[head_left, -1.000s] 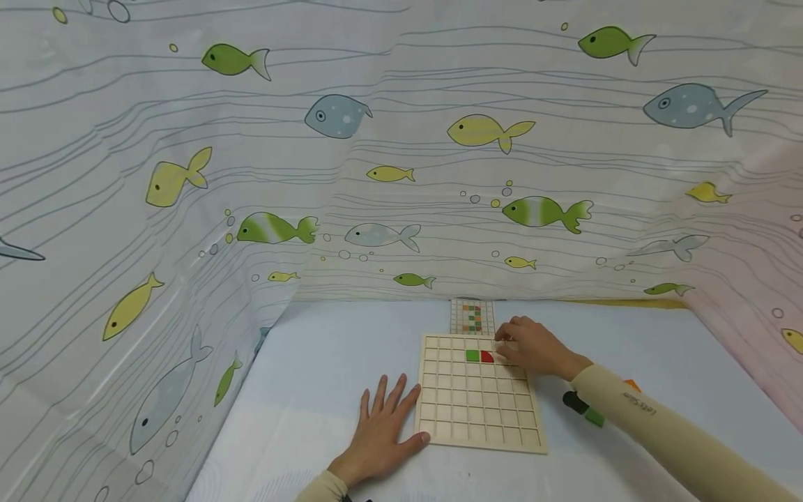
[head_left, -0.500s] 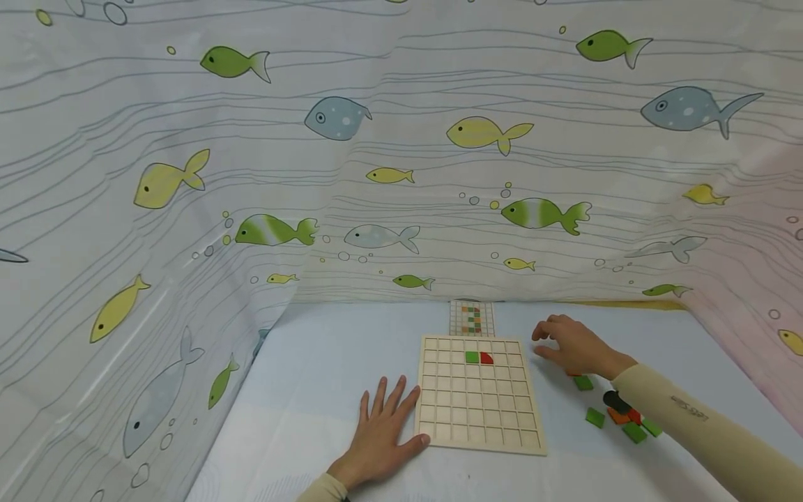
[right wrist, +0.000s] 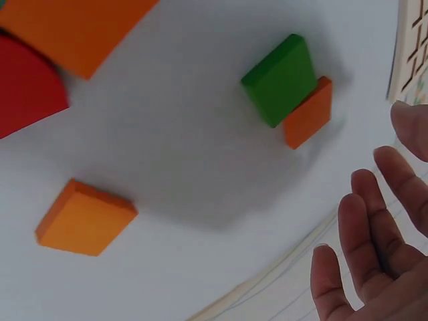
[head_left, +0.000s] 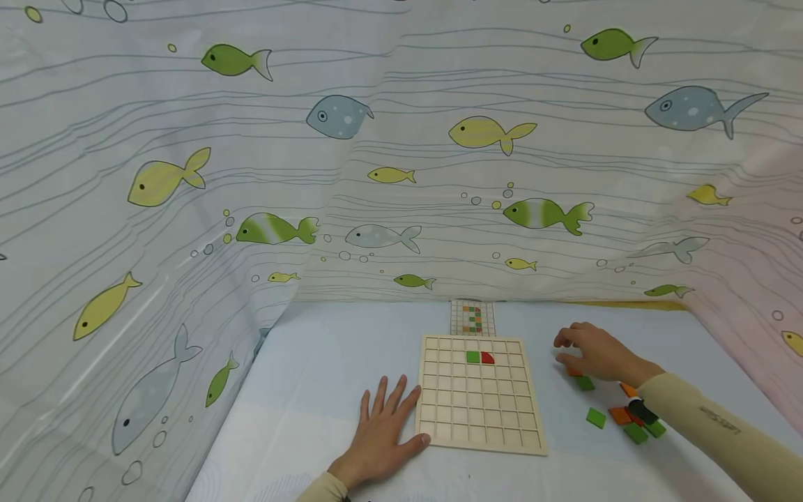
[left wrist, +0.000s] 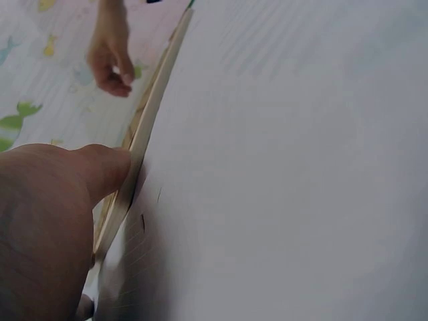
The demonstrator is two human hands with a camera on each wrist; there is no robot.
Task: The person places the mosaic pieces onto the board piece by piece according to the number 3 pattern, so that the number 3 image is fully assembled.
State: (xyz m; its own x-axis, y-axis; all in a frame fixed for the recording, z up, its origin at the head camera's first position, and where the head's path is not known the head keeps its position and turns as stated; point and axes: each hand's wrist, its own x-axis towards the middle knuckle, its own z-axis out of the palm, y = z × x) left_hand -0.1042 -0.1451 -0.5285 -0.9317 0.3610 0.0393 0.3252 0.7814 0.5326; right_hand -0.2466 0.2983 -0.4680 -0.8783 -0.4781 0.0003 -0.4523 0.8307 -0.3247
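A: What sits in the wooden grid board [head_left: 479, 394]?

B: Two pieces in its second row from the far edge: a green square tile [head_left: 472, 356] and a red quarter-round piece [head_left: 487, 358], side by side. The other cells show bare wood.

A: And the hands?

B: The left hand [head_left: 383, 432] lies flat on the pale blue surface [head_left: 326, 376], fingers spread, thumb touching the board's near left corner. The right hand [head_left: 596, 354] hovers right of the board, fingers loosely curved, holding nothing, above a green tile [right wrist: 281, 80] that touches an orange tile [right wrist: 309, 112].

A: Anything else around?

B: More loose flat tiles [head_left: 627, 418], green, orange and red, near the right wrist; a checked pattern card [head_left: 472, 317] at the surface's far edge; a fish-print curtain [head_left: 376, 139] behind.
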